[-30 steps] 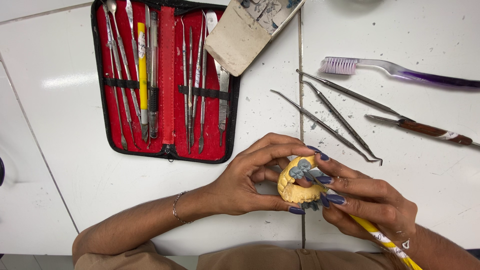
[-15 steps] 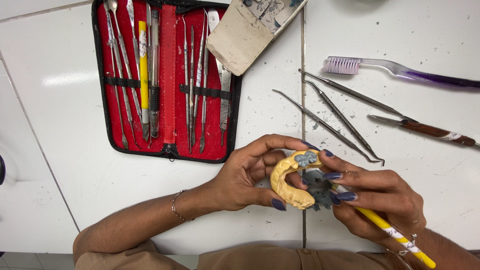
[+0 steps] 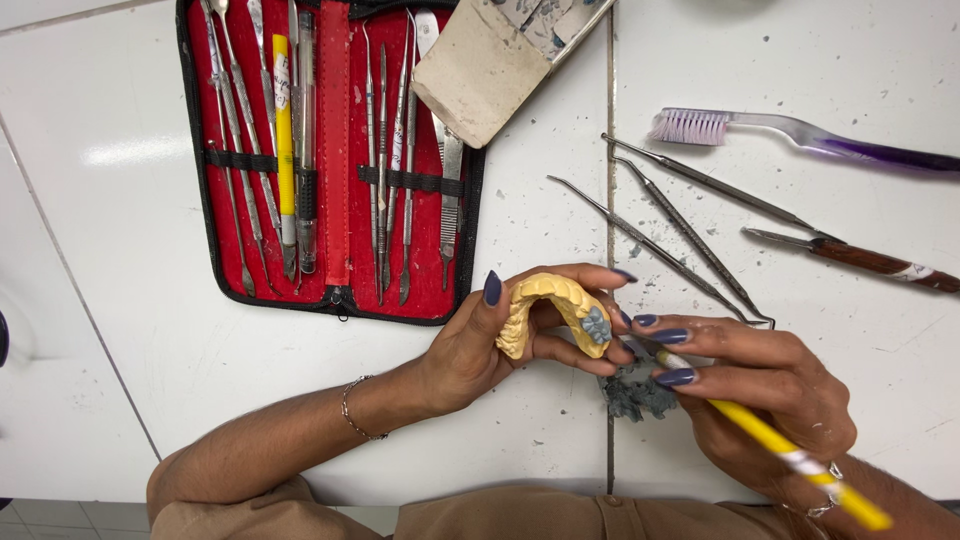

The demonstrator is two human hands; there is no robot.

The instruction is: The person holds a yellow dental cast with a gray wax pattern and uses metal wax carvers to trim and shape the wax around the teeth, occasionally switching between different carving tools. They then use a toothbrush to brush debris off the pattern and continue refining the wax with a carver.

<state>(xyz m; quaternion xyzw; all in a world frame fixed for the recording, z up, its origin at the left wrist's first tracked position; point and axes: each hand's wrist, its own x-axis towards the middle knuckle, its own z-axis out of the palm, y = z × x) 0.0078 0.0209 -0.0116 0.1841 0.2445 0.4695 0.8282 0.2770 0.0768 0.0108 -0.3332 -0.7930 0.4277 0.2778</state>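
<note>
Head-camera view, looking down on a white tabletop [image 3: 120, 300] at which two hands work on a dental cast. Left hand [image 3: 480, 345] grips a yellow horseshoe-shaped dental cast [image 3: 545, 305], thumb on the outer curve and fingers curled under and behind it; the cast is held just above the tabletop, close to the dark seam that crosses the surface. One tooth at the right end of the arch is built up in grey wax [image 3: 597, 325]. Right hand [image 3: 760, 395] is closed, pen-fashion, around a yellow-handled carving instrument [image 3: 770, 440]; the handle runs back to the lower right past the wrist, and its working end lies beside the grey tooth, though whether the tip touches it cannot be told. Both hands carry dark blue nail polish; the left wrist wears a thin bracelet [image 3: 352, 410].

Small heap of grey wax shavings [image 3: 635, 395] lies on the tabletop directly beneath the hands, on the seam. Above and to the left, an open instrument case [image 3: 335, 150] with red lining holds a row of slender metal tools under elastic bands, among them one with a yellow handle [image 3: 283, 130]. A beige cardboard box [image 3: 490, 60] rests partly over the upper right corner of the case. To the right, three loose metal probes [image 3: 690, 235] lie diagonally, near a wooden-handled knife [image 3: 860, 258] and, farther up, a toothbrush [image 3: 790, 135] with a clear purple handle.
</note>
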